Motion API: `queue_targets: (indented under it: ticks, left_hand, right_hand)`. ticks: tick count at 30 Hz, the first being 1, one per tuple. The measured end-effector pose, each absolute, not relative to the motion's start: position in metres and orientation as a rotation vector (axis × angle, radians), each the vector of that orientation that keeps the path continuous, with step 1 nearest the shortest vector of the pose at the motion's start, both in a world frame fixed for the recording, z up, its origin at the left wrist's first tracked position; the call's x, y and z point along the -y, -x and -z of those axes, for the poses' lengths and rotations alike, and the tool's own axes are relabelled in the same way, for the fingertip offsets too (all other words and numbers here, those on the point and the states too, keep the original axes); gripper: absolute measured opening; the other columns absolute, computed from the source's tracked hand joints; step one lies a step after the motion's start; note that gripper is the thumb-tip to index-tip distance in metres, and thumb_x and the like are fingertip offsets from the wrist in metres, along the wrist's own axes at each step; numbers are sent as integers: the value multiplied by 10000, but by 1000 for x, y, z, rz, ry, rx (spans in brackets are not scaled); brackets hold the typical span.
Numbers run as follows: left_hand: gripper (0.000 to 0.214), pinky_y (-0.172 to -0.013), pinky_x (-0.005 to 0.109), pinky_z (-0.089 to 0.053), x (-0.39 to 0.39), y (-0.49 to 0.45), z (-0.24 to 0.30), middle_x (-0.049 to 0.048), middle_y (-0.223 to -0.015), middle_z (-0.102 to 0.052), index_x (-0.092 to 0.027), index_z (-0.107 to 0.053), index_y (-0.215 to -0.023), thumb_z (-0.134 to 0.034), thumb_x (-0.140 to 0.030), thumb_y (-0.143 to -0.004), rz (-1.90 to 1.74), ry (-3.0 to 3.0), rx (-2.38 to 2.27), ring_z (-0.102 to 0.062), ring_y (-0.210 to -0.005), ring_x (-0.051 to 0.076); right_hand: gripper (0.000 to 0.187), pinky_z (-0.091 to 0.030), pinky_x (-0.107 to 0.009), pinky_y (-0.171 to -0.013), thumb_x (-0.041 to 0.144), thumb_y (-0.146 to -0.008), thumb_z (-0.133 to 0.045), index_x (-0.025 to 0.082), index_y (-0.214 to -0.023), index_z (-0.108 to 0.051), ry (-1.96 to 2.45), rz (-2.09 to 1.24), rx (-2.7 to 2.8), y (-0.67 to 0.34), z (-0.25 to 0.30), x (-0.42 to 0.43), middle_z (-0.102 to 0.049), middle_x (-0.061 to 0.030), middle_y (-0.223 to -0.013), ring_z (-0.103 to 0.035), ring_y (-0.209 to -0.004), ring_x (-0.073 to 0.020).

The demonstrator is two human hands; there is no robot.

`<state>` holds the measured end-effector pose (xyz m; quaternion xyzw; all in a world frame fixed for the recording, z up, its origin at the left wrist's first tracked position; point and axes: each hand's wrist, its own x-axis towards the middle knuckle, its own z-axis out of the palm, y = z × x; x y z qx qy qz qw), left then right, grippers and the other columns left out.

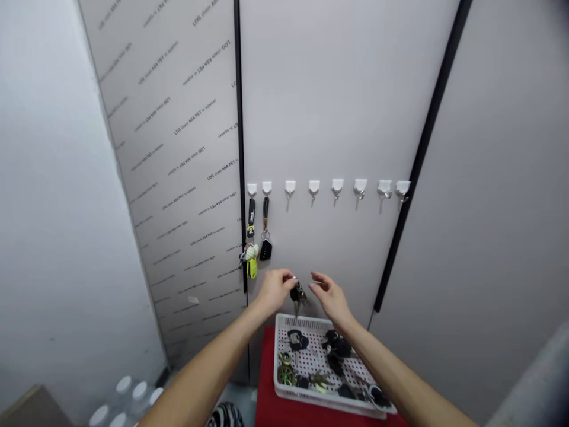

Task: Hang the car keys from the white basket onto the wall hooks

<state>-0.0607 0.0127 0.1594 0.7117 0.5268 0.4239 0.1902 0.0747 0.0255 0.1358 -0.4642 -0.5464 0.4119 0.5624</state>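
My left hand (276, 289) pinches the ring of a bunch of keys (298, 293), which dangles above the white basket (284, 388). Just right of the keys is my right hand (329, 296), its thumb and fingers apart and holding nothing. On the cabinet door above, a row of white hooks (314, 187) runs to the right. From the leftmost hook hangs a black strap with a yellow-green key fob (252, 267). A black car key (265, 249) on a dark braided strap hangs from the second hook. Several more key sets (297, 340) lie in the basket.
The basket stands on a red surface (265, 379) against the pale cabinet. Dark vertical strips (240, 148) edge the door. Bottles with white caps (124, 384) and a cardboard box (35, 408) are at the lower left.
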Motion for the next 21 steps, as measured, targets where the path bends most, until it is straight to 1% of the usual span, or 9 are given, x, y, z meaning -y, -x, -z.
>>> queue_targets:
  ticks: [1,3,7,10,12,14,17,21]
  left_hand:
    - [203,-486,180,-333,-14,61,-167,-6,-521,-540,-131,-583,-630,-424,-257,-623,-1175,-2057,-1466,-446,-490,77]
    - [196,-484,179,-332,-18,62,-180,-8,-519,-540,-133,-585,-627,-432,-255,-619,-1174,-2133,-1433,-446,-492,76]
    - [192,-480,177,-345,-33,69,-208,-9,-514,-536,-125,-582,-644,-444,-257,-616,-1264,-2112,-1389,-447,-484,71]
    - [200,-503,178,-371,-45,72,-233,3,-561,-555,-114,-568,-722,-449,-241,-623,-1502,-1951,-1359,-462,-499,67]
    - [199,-549,183,-391,-50,72,-249,20,-636,-576,-112,-557,-766,-446,-204,-629,-1687,-1860,-1343,-486,-547,68]
    - [188,-606,189,-400,-53,70,-262,34,-710,-587,-113,-557,-772,-447,-163,-628,-1788,-1857,-1328,-505,-612,73]
    - [206,-666,199,-400,-54,67,-274,43,-786,-588,-120,-559,-793,-443,-117,-623,-1792,-1941,-1352,-513,-676,80]
    - [253,-708,221,-396,-58,65,-276,50,-841,-583,-124,-551,-848,-424,-98,-629,-1702,-2039,-1464,-517,-706,91]
  right_hand:
    - [299,-351,-270,-729,267,-515,-555,137,-784,-535,1047,-962,1389,-73,-139,-26,-563,-52,-836,-493,-778,-140]
    - [248,-354,-261,-717,282,-541,-532,134,-738,-557,942,-1008,1559,-67,-148,-27,-584,-39,-768,-502,-732,-130]
    - [190,-366,-213,-560,276,-557,-511,132,-670,-557,883,-1019,1568,-52,-176,-33,-564,8,-592,-475,-545,-84]
    - [159,-322,-178,-455,267,-552,-510,132,-629,-544,868,-975,1479,-42,-208,-45,-511,33,-502,-423,-459,-56]
    - [156,-298,-164,-420,269,-551,-511,131,-619,-535,831,-955,1404,-36,-232,-55,-489,37,-482,-408,-447,-48]
    - [155,-290,-156,-404,266,-550,-514,130,-624,-528,784,-957,1342,-30,-254,-65,-475,41,-472,-403,-442,-45]
    - [129,-291,-154,-390,242,-550,-516,130,-613,-516,756,-977,1277,-22,-279,-77,-468,45,-461,-404,-431,-44]
    - [75,-274,-153,-357,196,-579,-486,124,-592,-505,842,-971,1232,-15,-288,-87,-483,36,-458,-404,-400,-44]
